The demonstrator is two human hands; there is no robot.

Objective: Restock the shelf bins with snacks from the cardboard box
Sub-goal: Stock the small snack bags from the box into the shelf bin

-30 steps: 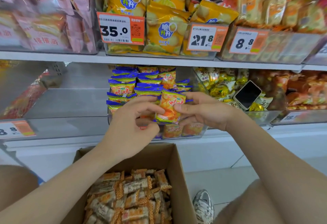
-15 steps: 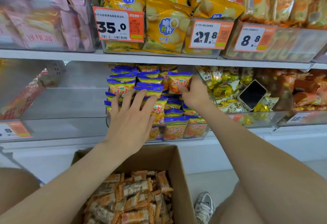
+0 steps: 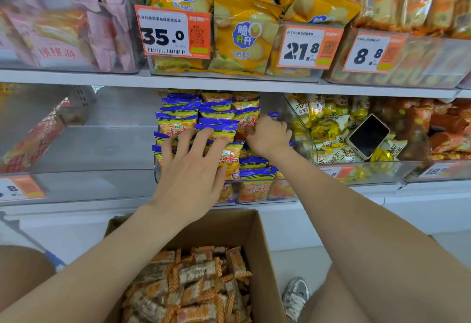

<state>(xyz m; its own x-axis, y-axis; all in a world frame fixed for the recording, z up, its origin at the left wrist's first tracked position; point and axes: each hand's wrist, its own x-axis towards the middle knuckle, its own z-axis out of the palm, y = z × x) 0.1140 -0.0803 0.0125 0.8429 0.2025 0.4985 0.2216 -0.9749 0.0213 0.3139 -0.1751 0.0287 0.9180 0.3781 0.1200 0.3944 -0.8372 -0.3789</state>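
Observation:
A clear shelf bin (image 3: 156,173) on the lower shelf holds several blue-and-orange snack packets (image 3: 178,124). My left hand (image 3: 190,172) lies flat with spread fingers on the front packets, pressing them. My right hand (image 3: 270,136) is deeper in the bin at its right side, fingers curled, pinching the edge of an upright packet (image 3: 248,121). Below my arms stands the open cardboard box (image 3: 219,228), which holds several orange-and-brown wrapped bars (image 3: 196,276).
A phone (image 3: 368,135) lies on yellow packets in the bin to the right. To the left is a clear bin (image 3: 102,149) with little in it. Yellow chip bags (image 3: 244,34) and price tags fill the upper shelf. A shoe (image 3: 295,297) is beside the box.
Both hands held one packet in front of the bin. The right hand then carried it up into the bin's back, while the left hand opened and came down flat on the front packets.

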